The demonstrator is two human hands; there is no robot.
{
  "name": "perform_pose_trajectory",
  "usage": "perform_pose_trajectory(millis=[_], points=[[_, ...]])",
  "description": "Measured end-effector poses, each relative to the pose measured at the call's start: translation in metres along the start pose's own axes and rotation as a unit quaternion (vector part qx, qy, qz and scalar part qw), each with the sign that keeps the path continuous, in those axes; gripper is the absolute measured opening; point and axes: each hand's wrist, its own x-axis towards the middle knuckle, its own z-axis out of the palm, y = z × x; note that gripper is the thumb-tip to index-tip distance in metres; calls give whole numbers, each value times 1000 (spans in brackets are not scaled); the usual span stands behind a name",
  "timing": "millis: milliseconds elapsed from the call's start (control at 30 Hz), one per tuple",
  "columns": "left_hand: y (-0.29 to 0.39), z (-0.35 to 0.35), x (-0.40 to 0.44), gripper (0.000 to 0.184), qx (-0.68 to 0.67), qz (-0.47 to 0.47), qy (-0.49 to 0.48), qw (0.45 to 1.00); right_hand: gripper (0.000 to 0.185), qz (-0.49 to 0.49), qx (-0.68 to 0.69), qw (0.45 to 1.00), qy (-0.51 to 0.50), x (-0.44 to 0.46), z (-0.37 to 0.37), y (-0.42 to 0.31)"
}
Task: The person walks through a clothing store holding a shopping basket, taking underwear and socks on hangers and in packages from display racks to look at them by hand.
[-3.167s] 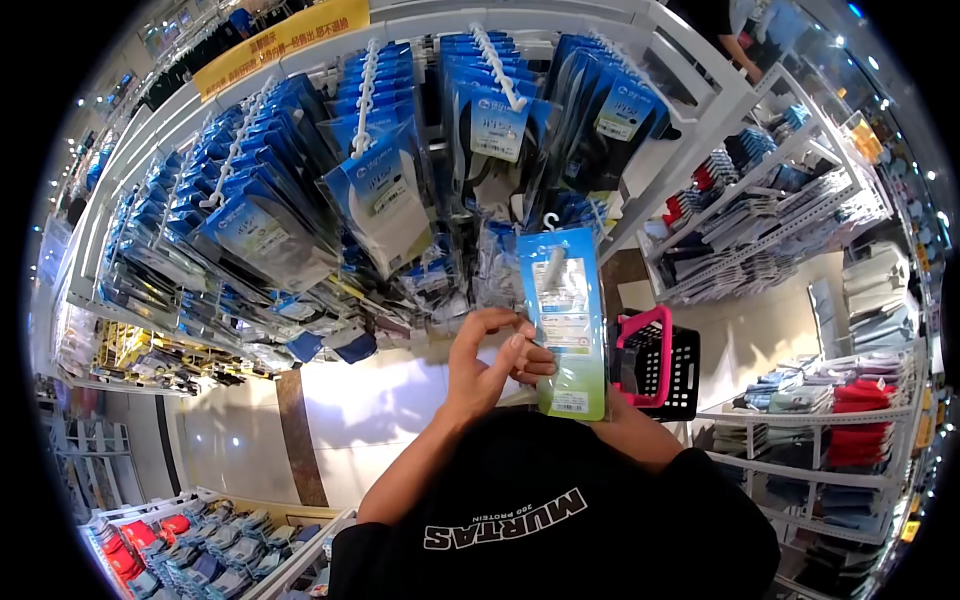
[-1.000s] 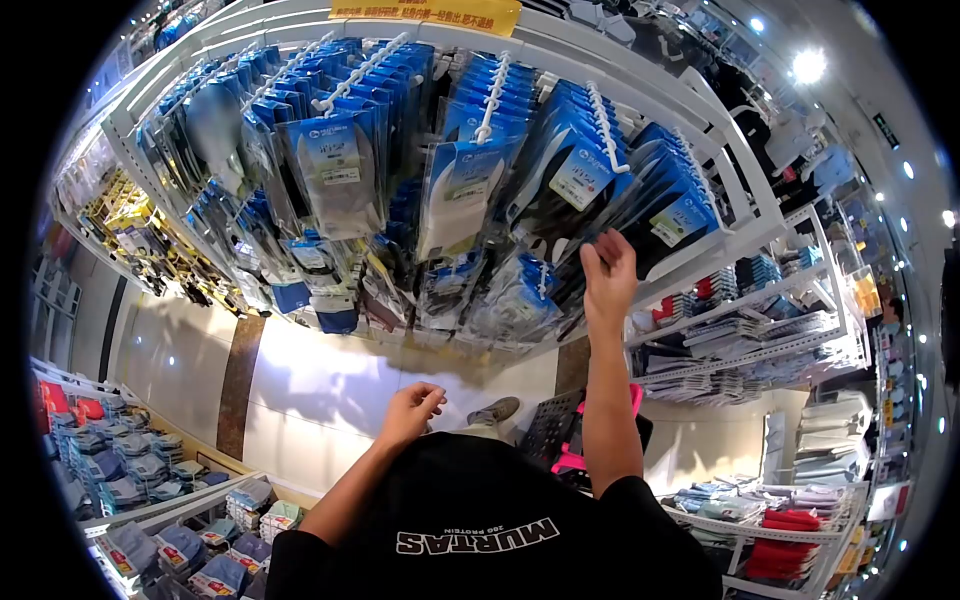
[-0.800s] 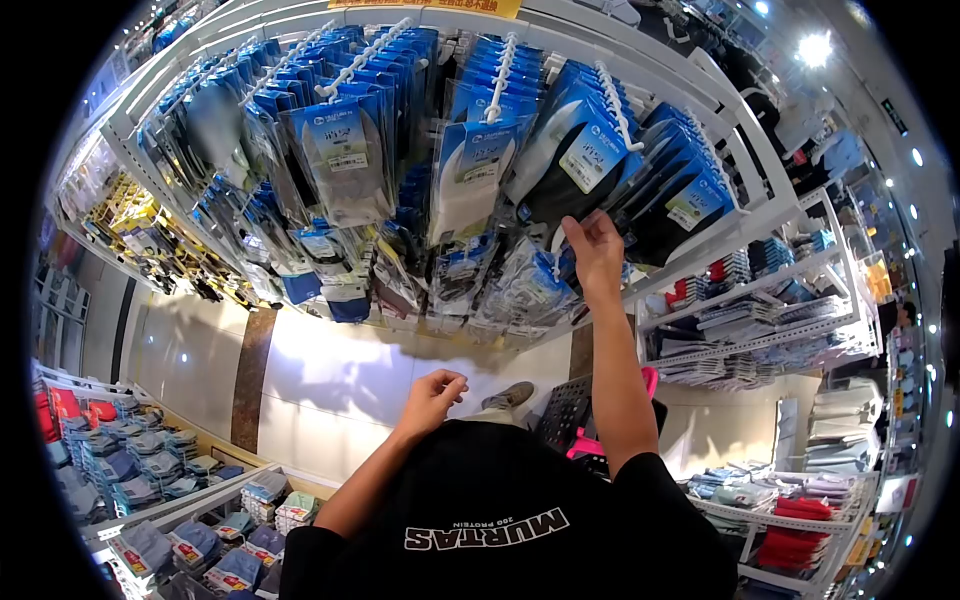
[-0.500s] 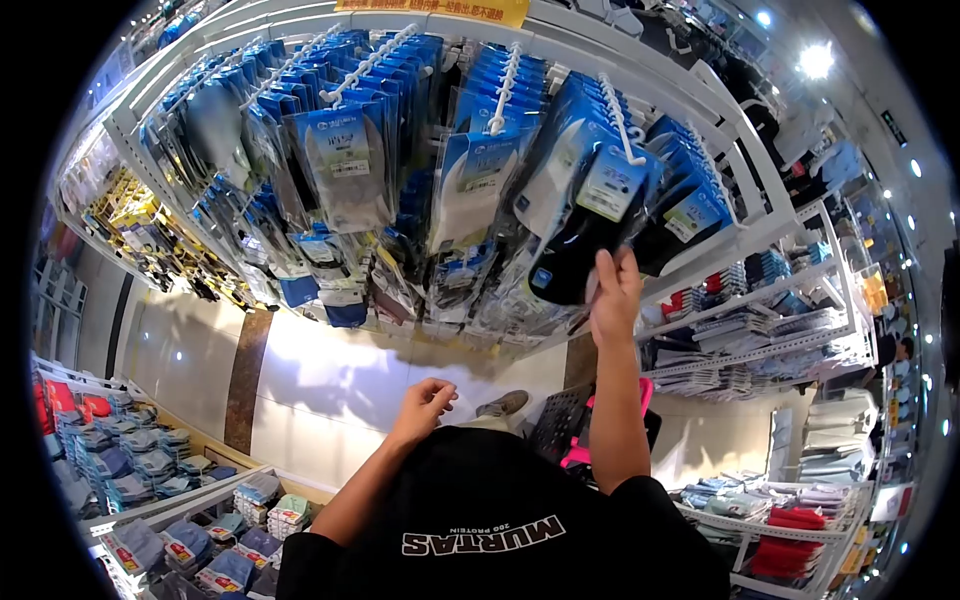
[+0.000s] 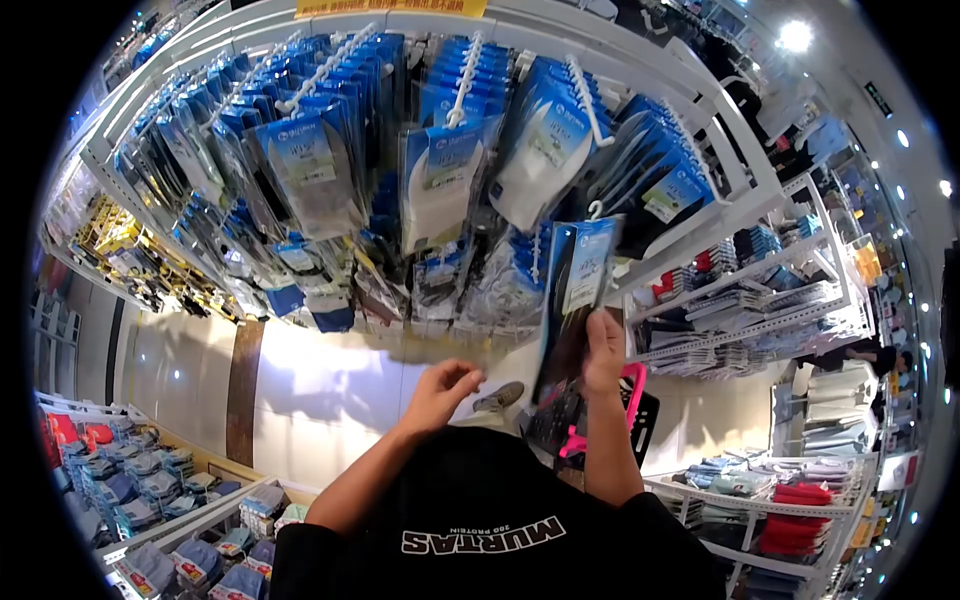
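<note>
From where I stand, the change is plain: the slim clear-plastic packet with a blue card top and dark cloth inside (image 5: 572, 290) is off the rack. Half a second ago it was up by the second white prong from the right (image 5: 582, 95), with the person's right hand (image 5: 602, 352) at its lower edge. Now it is lower and nearer, tilted, its small white plastic hook (image 5: 596, 209) free in the air. The right hand has it by the right edge, thumb and fingers closed on the plastic, so the hand alone bears it.

The packet's going leaves a blue-topped packet with pale cloth (image 5: 543, 165) facing out on that prong. To its right, a row of dark packets (image 5: 672, 195) hangs within the white metal rack frame (image 5: 715, 225).

The person's left hand (image 5: 440, 395) has hardly shifted. It holds nothing, fingers loosely curled over the pale tiled floor (image 5: 330, 390), left of a grey-brown shoe (image 5: 500, 396) and well apart from the packet.

On the near right, beyond the right forearm, is a black plastic basket with a bright pink handle (image 5: 634, 400). The packet's lower end seems to blur into the dark there; I can't tell quite where it stops.
</note>
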Motion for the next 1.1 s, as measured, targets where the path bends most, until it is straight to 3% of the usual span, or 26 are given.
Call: perform_pose_trajectory(millis=[33,67,133,200,333,467,600,700,767,833,867,900,967,1033,1100], points=[[9,5,1,32,-10,5,0,1000,28,43,-15,998,39,-10,21,-5],[12,8,6,33,15,39,4,999,31,111,146,976,-121,-16,16,5],[23,15,10,38,41,84,-1,996,35,203,396,816,-370,-21,11,42],[33,17,18,44,42,128,-30,990,34,260,478,751,-375,-49,17,64],[48,25,15,41,-77,7,-99,992,39,291,538,670,-421,-70,38,92],[61,23,10,35,-106,-90,-84,987,61,327,337,821,-325,-83,30,73],[63,21,6,30,-165,-127,-49,977,57,343,423,735,-403,-61,35,88],[59,21,4,30,-194,-79,-57,976,54,354,471,674,-445,-55,23,126],[22,14,10,33,-140,-38,-31,989,45,380,271,844,-264,-56,22,83],[-20,10,20,32,-76,36,47,995,36,302,175,909,-226,-36,35,49],[-32,4,18,28,-74,-42,64,994,34,202,69,965,-154,-18,22,61],[-45,-4,14,28,-63,-61,65,994,32,96,-38,992,-74,-2,8,72],[-62,-18,9,26,-37,-95,65,993,30,11,-72,996,44,21,27,22],[-62,-24,5,25,-39,-100,64,992,21,-67,-90,992,61,57,12,8],[-58,-27,0,25,-36,-101,62,992,26,-151,-74,983,75,79,29,-22]])
